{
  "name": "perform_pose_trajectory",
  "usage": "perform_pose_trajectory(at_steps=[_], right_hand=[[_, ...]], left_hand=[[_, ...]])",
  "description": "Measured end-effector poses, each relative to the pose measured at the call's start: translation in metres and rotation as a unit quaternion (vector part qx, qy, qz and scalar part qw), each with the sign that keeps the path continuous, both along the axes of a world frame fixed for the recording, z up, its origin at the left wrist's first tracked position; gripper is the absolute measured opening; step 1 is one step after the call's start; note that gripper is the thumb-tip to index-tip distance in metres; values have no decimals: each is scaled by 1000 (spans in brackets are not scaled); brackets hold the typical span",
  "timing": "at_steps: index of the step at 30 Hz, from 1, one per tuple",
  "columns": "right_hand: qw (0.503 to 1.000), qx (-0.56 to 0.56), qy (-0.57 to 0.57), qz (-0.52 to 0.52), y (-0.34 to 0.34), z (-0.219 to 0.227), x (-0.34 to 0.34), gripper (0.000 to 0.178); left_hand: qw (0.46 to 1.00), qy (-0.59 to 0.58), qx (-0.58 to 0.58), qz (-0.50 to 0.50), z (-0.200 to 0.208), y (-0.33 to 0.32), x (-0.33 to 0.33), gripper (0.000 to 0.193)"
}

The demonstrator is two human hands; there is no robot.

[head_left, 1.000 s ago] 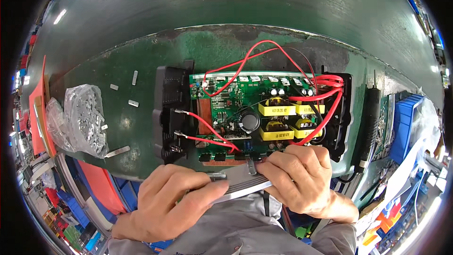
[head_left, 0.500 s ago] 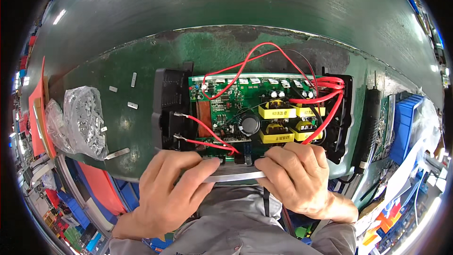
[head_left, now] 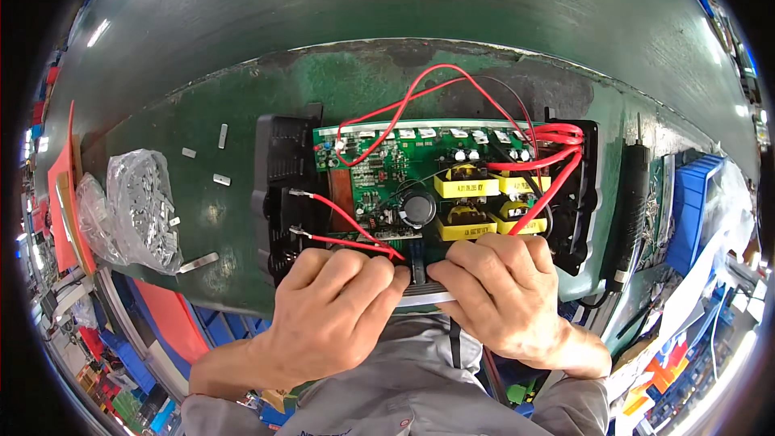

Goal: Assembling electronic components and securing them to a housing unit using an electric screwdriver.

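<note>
An open electronic unit lies before me, its green circuit board (head_left: pixel 420 153) set between a black left end cover (head_left: pixel 282 153) and a black right end cover (head_left: pixel 588 202). Yellow-wrapped transformers (head_left: pixel 467 187), a round black coil (head_left: pixel 418 209) and thick red wires (head_left: pixel 557 182) sit on the board. Two red leads with bare metal terminals end by the left cover. My left hand (head_left: pixel 339 303) is closed over the near metal edge (head_left: pixel 418 299) of the housing. On the same edge, further right, my right hand (head_left: pixel 504 299) is curled too. Fingertips of both are partly hidden.
Left on the green bench (head_left: pixel 218 234) lies a clear plastic bag (head_left: pixel 141 210) of small metal pieces, with several loose metal strips (head_left: pixel 223 136) near it. At right rest a black electric screwdriver (head_left: pixel 634 210) and a blue bin (head_left: pixel 690 210).
My left hand has moved right along the near edge, closer to my right hand. The unit has shifted slightly left, and its red wire loop with it.
</note>
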State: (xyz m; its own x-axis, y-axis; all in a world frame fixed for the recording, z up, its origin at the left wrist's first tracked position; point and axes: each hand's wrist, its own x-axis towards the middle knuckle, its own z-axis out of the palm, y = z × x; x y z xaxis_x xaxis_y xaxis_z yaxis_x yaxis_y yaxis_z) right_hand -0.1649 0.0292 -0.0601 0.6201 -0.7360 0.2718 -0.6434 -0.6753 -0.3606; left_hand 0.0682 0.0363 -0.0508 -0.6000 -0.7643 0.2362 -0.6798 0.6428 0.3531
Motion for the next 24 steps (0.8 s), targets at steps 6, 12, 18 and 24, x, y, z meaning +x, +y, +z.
perform_pose_trajectory(at_steps=[6, 12, 18, 24], right_hand=[[1000, -10, -14, 21, -3, -1, -3, 47], [998, -8, -56, 4, 2, 1, 2, 47], [1000, 10, -3, 19, -3, 16, 23, 46], [995, 79, -47, 39, -9, 4, 31, 44]], left_hand=[[1000, -19, -7, 6, 5, 0, 3, 35], [993, 8, 55, 102, 19, 12, 28, 53], [996, 31, 44, 77, 13, 16, 40, 49], [994, -8, 22, 108, 11, 17, 36, 43]])
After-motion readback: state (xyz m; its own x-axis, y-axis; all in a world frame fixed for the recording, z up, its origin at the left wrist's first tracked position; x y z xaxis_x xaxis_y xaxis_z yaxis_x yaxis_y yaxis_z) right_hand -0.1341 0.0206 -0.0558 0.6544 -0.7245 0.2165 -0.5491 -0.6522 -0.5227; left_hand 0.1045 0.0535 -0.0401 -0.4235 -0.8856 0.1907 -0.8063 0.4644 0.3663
